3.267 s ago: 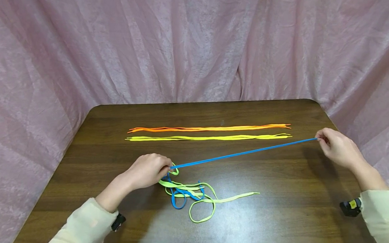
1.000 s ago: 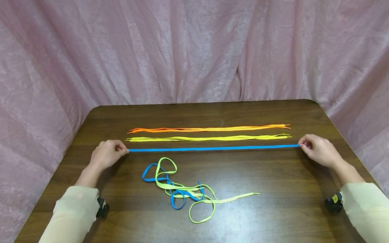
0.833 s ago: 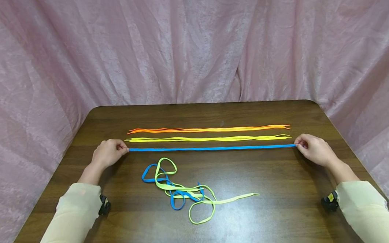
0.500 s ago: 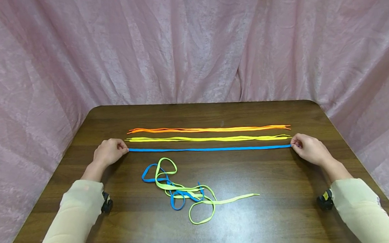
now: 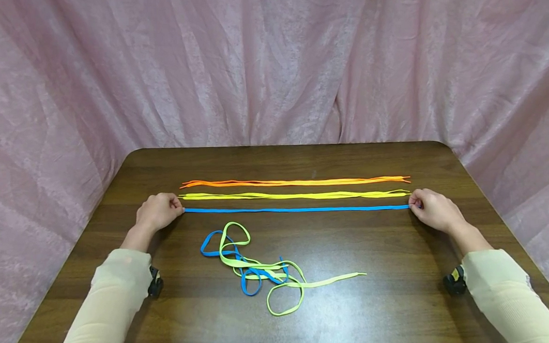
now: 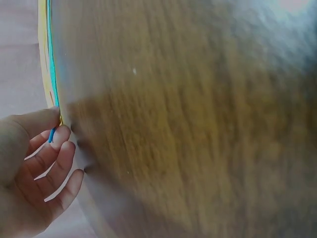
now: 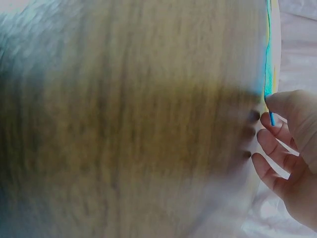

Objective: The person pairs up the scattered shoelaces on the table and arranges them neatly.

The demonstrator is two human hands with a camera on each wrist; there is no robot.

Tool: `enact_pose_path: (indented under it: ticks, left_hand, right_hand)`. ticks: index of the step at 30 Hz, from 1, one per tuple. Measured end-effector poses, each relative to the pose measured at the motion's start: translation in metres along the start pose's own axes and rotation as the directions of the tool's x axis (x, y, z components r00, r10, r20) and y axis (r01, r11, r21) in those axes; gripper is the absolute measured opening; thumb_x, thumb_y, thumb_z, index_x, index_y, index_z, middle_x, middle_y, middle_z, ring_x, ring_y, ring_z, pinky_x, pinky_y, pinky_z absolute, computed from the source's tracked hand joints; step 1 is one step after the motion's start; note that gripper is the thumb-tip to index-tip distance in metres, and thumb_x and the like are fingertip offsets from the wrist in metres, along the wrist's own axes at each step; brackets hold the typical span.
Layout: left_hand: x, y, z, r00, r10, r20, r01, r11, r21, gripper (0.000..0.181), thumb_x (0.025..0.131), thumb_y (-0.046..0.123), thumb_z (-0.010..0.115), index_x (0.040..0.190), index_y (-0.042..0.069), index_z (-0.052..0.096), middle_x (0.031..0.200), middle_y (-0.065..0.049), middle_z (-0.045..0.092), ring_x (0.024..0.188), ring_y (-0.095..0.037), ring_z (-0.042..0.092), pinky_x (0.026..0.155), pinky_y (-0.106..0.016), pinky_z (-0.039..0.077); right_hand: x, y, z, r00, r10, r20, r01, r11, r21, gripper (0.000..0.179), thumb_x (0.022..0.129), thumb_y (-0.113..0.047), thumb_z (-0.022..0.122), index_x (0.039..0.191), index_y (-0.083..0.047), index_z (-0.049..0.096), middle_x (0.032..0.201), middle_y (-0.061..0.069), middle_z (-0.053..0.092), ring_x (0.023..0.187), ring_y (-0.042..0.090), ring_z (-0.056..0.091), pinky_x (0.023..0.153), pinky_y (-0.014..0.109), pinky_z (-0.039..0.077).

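A blue shoelace (image 5: 295, 210) stretches nearly straight across the table, just in front of a yellow shoelace bundle. My left hand (image 5: 157, 213) pinches its left end between thumb and index finger; in the left wrist view the tip pokes out past the fingers (image 6: 60, 133). At the other end my right hand (image 5: 437, 210) pinches the lace the same way, its tip showing below the thumb in the right wrist view. Closer to me lies a loose tangle of a lime-green shoelace (image 5: 286, 312) and a second blue shoelace (image 5: 209, 254).
Orange shoelaces (image 5: 293, 182) lie straight at the back, and yellow shoelaces (image 5: 294, 196) run parallel in front of them. The brown wooden table (image 5: 379, 311) has rounded far corners. A pink curtain (image 5: 269, 63) hangs behind and at both sides.
The blue lace came out of the tangle and was pulled straight between both hands. It then came down in front of the yellow laces as the right hand moved slightly left.
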State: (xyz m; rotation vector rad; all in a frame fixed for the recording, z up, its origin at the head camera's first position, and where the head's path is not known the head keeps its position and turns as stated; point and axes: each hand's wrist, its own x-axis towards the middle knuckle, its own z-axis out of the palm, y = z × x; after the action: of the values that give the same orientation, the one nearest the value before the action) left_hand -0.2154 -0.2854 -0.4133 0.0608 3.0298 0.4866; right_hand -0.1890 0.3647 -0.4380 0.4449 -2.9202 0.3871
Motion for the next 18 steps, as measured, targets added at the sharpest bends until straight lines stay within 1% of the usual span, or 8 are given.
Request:
enact_pose_path:
  ticks: [9, 15, 18]
  left_hand:
    - [0.0025, 0.0009, 0.0021, 1.0, -0.006, 0.005, 0.005, 1.0, 0.018, 0.012, 0.083, 0.026, 0.06, 0.08, 0.014, 0.064, 0.079, -0.005, 0.061, 0.074, -0.026, 0.056, 0.053, -0.036, 0.04]
    - [0.003, 0.0006, 0.0025, 1.0, -0.011, 0.015, 0.011, 1.0, 0.012, 0.01, 0.082, 0.023, 0.059, 0.079, 0.014, 0.063, 0.078, -0.005, 0.06, 0.073, -0.026, 0.055, 0.052, -0.035, 0.039]
    - [0.0036, 0.0011, 0.0035, 1.0, -0.012, 0.007, 0.012, 1.0, 0.009, 0.01, 0.082, 0.023, 0.061, 0.079, 0.014, 0.063, 0.077, -0.004, 0.059, 0.073, -0.025, 0.055, 0.053, -0.035, 0.038]
  right_hand:
    - [-0.0012, -0.0004, 0.0032, 0.999, -0.007, -0.039, 0.007, 1.0, -0.003, 0.005, 0.077, -0.005, 0.061, 0.078, -0.01, 0.058, 0.074, 0.002, 0.051, 0.064, 0.015, 0.048, 0.054, 0.031, 0.038]
    - [-0.0006, -0.001, 0.0048, 0.999, -0.022, -0.047, 0.022, 1.0, -0.009, 0.006, 0.077, -0.005, 0.062, 0.078, -0.01, 0.059, 0.076, 0.004, 0.052, 0.066, 0.018, 0.05, 0.057, 0.034, 0.04]
    - [-0.0008, -0.0019, 0.0045, 0.999, -0.02, -0.049, 0.019, 1.0, -0.015, 0.006, 0.077, -0.005, 0.063, 0.079, -0.01, 0.06, 0.077, 0.005, 0.053, 0.067, 0.019, 0.051, 0.057, 0.035, 0.04]
